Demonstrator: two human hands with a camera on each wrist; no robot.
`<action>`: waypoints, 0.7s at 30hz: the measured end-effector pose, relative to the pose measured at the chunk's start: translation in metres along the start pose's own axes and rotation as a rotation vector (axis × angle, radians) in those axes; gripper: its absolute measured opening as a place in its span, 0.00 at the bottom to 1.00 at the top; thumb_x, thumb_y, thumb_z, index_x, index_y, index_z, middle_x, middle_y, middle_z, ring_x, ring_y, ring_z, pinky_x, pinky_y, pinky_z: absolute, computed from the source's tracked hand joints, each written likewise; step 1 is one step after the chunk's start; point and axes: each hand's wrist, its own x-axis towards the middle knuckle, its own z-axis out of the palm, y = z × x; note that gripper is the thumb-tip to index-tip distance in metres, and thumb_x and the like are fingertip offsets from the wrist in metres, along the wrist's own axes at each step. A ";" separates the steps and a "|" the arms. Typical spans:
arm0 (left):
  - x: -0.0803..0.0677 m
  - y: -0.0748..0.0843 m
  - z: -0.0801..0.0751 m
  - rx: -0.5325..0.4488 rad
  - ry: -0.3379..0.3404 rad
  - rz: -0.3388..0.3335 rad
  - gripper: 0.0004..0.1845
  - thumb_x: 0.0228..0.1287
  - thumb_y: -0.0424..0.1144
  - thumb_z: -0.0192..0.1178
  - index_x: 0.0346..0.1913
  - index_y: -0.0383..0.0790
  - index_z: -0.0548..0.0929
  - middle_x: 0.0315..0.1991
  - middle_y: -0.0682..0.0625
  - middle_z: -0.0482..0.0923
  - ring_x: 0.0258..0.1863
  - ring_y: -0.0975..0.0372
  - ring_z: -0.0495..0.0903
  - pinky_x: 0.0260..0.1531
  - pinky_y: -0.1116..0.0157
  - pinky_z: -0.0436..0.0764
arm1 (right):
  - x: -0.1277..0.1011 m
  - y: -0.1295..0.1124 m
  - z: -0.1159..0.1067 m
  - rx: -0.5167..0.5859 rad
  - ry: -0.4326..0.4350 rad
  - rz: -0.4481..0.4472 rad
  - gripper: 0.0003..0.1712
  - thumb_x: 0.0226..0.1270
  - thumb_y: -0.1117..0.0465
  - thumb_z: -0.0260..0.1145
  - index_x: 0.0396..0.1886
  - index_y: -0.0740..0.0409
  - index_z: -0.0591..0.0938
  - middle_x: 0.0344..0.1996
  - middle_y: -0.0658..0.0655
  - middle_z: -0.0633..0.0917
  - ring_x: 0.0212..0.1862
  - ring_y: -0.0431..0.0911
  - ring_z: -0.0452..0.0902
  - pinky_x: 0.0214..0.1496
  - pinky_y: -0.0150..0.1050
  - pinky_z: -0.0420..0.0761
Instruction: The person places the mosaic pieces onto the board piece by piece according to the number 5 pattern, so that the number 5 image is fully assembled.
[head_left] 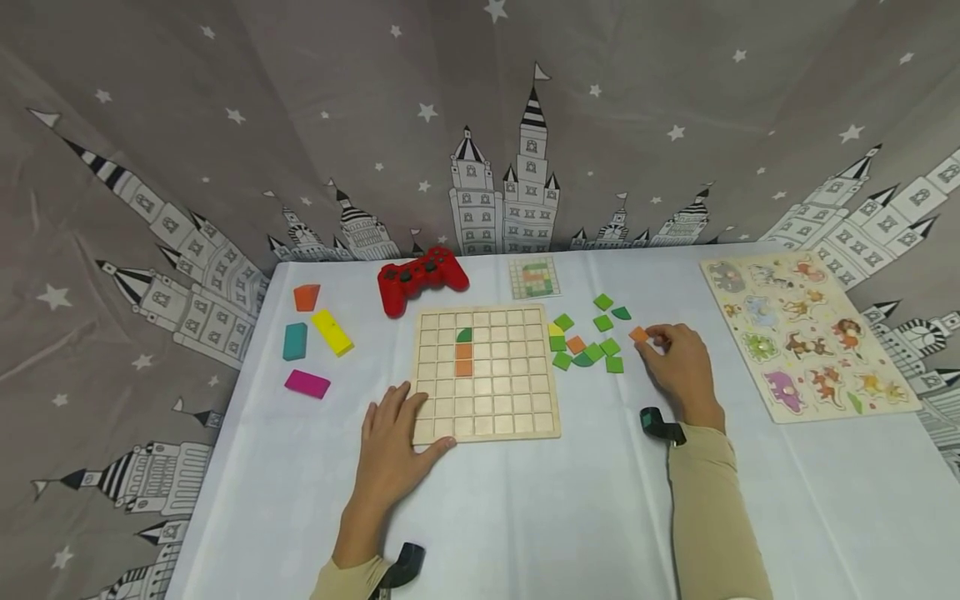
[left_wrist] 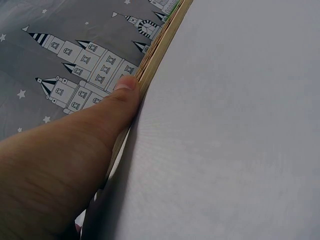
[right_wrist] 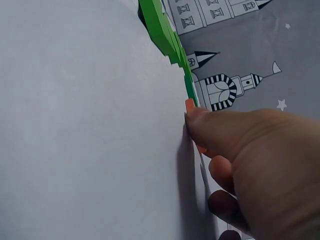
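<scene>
Nearest you: your left hand (head_left: 392, 442), fingers flat, steadying the near left corner of the wooden grid board (head_left: 486, 372) at mid-counter. Your right hand (head_left: 681, 363) pinches an orange tile (head_left: 638, 334) lying on the counter right of the board, beside the loose green tiles (head_left: 592, 342). Board: three tiles seated, most cells unfilled. Pattern card (head_left: 535, 277) lies beyond it. No legible writing.

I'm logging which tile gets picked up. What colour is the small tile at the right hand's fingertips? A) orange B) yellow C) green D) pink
A: the right hand pinches a small orange tile on the white table, to the right of the loose green tiles.
</scene>
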 end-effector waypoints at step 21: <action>0.000 -0.001 0.001 0.005 0.000 0.000 0.46 0.55 0.65 0.69 0.71 0.44 0.71 0.79 0.40 0.59 0.81 0.43 0.51 0.78 0.38 0.46 | -0.006 -0.041 0.017 0.061 -0.023 -0.155 0.20 0.72 0.54 0.65 0.56 0.64 0.83 0.42 0.62 0.79 0.44 0.54 0.71 0.49 0.49 0.73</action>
